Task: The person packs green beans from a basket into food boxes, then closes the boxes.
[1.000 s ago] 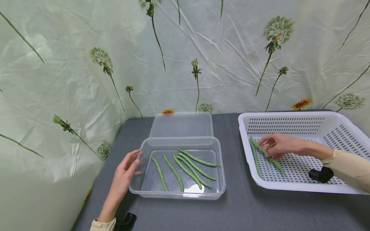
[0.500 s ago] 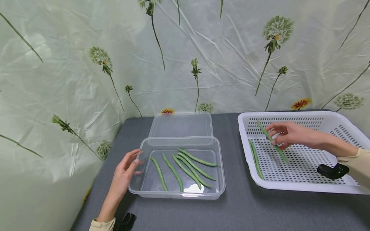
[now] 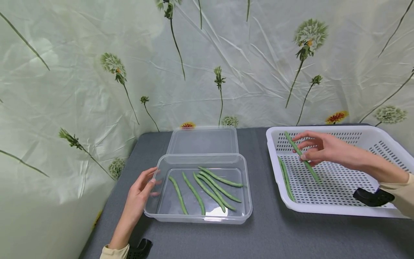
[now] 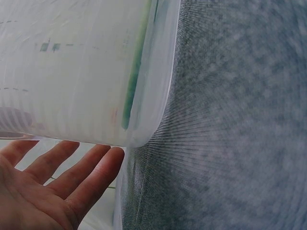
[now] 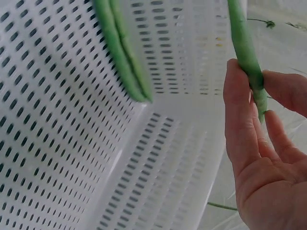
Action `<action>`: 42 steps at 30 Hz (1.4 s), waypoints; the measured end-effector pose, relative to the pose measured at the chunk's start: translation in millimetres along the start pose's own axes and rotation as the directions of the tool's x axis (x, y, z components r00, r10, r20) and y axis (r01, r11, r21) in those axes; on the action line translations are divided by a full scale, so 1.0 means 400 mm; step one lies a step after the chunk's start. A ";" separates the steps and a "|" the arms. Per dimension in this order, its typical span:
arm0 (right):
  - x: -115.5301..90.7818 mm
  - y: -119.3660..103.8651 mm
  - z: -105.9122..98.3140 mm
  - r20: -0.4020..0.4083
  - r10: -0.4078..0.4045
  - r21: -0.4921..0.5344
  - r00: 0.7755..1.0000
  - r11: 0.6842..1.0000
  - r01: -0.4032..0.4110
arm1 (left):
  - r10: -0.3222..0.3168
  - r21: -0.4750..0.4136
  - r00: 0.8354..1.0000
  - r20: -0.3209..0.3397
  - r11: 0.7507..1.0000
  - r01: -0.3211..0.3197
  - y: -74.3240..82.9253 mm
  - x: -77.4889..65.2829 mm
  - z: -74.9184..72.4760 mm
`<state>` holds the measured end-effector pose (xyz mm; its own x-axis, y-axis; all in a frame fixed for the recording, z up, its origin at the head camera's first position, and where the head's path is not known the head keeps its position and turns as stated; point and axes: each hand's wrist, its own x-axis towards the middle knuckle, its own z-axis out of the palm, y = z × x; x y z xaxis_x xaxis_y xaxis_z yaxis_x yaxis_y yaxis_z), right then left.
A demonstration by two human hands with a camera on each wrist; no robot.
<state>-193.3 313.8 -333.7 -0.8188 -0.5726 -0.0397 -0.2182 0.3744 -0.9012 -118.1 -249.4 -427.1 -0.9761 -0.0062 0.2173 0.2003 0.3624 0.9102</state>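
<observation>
My right hand (image 3: 333,151) pinches a green bean (image 3: 312,172) between thumb and fingers, over the white perforated basket (image 3: 326,208). In the right wrist view the held bean (image 5: 243,40) slants up from the fingertips. Two more green beans (image 5: 120,50) lie side by side along the basket's left wall. My left hand (image 3: 137,196) is at the left wall of a clear plastic container (image 3: 197,218), its fingers extended; in the left wrist view the fingertips (image 4: 112,155) meet the container's side. Several green beans (image 3: 210,190) lie spread on the container's floor.
A clear lid (image 3: 203,140) lies flat behind the container. Grey cloth (image 3: 258,237) covers the table, with a gap of cloth between container and basket. A flower-printed sheet (image 3: 194,90) hangs behind and at the left.
My right hand has taken hold of a green bean from the basket floor and raised it, leaving two beans by the left wall. The left hand and container have stayed put.
</observation>
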 end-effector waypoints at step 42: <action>0.190 -0.188 0.251 0.163 -0.074 0.140 0.984 0.989 0.051 | 0.016 -0.018 1.000 0.001 1.000 -0.016 -0.006 0.004 -0.004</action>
<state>-185.9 168.8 -312.4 -0.7032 -0.7098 -0.0424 -0.1834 0.2387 -0.9536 -120.0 -251.7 -428.2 -0.9729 0.0003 0.2311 0.2170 0.3459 0.9128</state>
